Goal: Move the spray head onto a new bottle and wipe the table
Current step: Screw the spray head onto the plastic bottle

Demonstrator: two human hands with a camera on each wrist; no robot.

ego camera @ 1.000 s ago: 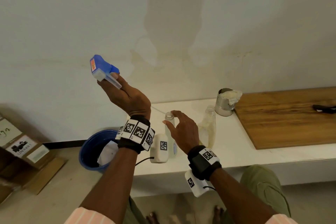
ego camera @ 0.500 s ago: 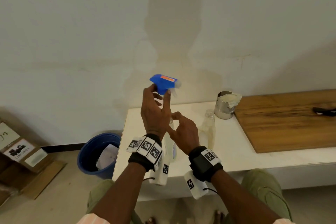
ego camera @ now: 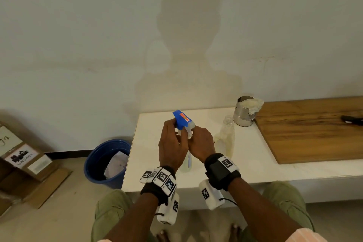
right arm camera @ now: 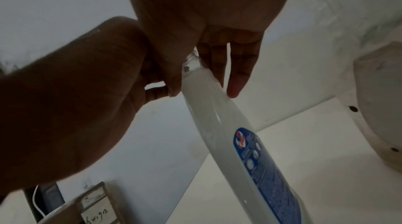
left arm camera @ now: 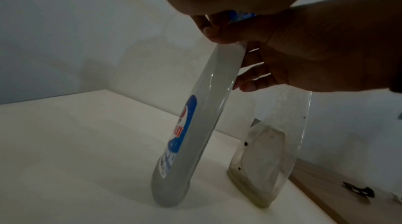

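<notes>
Blue spray head: hard plastic, smooth, slightly glossy, with a small orange paper sticker on top. New bottle: translucent milky plastic, smooth and glossy, carrying a shiny blue printed label. Old bottle: clear plastic, cloudy and stained inside. Desk: white, smooth, matt, stone-like. Board: brown wood, visible grain, dull satin finish. Cup: brushed metal, faint sheen. Cloth: pale, crumpled, soft, stuffed in the cup. Bucket: blue plastic, smooth, holding crumpled paper. Boxes: brown cardboard, matt, with white paper labels. Wall: painted, matt, faintly stained.
</notes>
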